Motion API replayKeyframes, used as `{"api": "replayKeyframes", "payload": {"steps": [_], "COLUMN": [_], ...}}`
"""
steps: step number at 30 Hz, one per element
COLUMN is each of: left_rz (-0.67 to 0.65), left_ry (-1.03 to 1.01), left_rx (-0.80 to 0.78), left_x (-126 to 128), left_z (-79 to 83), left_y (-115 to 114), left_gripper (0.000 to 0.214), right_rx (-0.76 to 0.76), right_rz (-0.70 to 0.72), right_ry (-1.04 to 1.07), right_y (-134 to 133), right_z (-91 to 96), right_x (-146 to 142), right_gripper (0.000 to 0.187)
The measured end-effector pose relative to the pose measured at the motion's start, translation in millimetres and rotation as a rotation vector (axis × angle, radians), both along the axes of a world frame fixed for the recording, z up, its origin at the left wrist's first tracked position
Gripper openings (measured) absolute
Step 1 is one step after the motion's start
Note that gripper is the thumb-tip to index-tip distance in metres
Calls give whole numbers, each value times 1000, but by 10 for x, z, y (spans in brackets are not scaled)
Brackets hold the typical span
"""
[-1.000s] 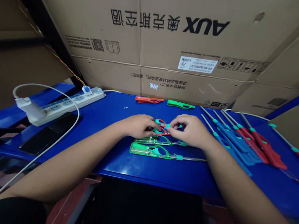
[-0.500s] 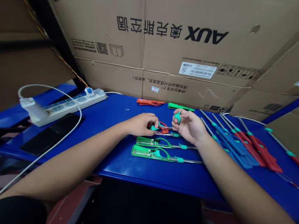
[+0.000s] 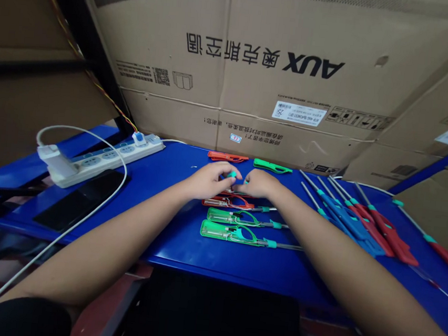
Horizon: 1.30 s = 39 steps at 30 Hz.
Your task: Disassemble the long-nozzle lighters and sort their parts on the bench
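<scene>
My left hand (image 3: pixel 209 181) and my right hand (image 3: pixel 256 183) meet above a red long-nosed utility lighter (image 3: pixel 228 203) with its casing open. A small teal plastic piece (image 3: pixel 232 174) shows at my left fingertips, and another teal bit (image 3: pixel 246 181) shows in my right fingers. My fingers hide most of both. Nearer me lie two open green lighters (image 3: pixel 235 217) (image 3: pixel 229 233), side by side with metal nozzles pointing right. Neither hand touches them.
Separate red and green casing halves (image 3: pixel 227 157) (image 3: pixel 272 166) lie at the table's back. Blue and red lighters (image 3: pixel 361 229) fan out at right on the blue table (image 3: pixel 157 198). A power strip (image 3: pixel 102 159), phone (image 3: pixel 80 199) and white cable lie left. Cardboard cartons (image 3: pixel 236 74) stand behind.
My right hand has moved left and down to meet my left hand above the red lighter. The teal piece it held up is now mostly hidden, and my fingers have closed.
</scene>
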<state>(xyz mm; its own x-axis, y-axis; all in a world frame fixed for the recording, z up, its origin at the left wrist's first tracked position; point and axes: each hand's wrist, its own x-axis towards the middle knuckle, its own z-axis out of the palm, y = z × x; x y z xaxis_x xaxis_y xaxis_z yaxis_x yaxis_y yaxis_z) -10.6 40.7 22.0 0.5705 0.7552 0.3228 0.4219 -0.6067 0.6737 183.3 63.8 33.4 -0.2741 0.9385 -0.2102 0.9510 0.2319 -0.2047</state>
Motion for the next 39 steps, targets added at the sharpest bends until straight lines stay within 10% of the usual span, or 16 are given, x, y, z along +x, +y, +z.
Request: {"api": "replayKeyframes", "payload": {"steps": [4,13,27,35,39], "left_rz": [208,84,64,275,-238], "left_ry": [271,465,448,377,295], "left_rx": [106,90,154,311,304], "left_x": [-59,37,72,126,173], "left_z": [-99,-367,-350,-186,2], "left_y": [148,199,178,14,-194], "left_gripper": [30,25,19,13,18], "right_rx": [-58,-91,15,235,249], "right_rz": [8,-22,-85,-165,-233], "right_ry": [1,186,146,605,944], "right_y": [36,-46,-79,-130,-214], "right_z": [-16,-59,-87,-109,-29], "right_x": [-55,-31,-35,119,295], "right_gripper": [38,28,35,17,27]}}
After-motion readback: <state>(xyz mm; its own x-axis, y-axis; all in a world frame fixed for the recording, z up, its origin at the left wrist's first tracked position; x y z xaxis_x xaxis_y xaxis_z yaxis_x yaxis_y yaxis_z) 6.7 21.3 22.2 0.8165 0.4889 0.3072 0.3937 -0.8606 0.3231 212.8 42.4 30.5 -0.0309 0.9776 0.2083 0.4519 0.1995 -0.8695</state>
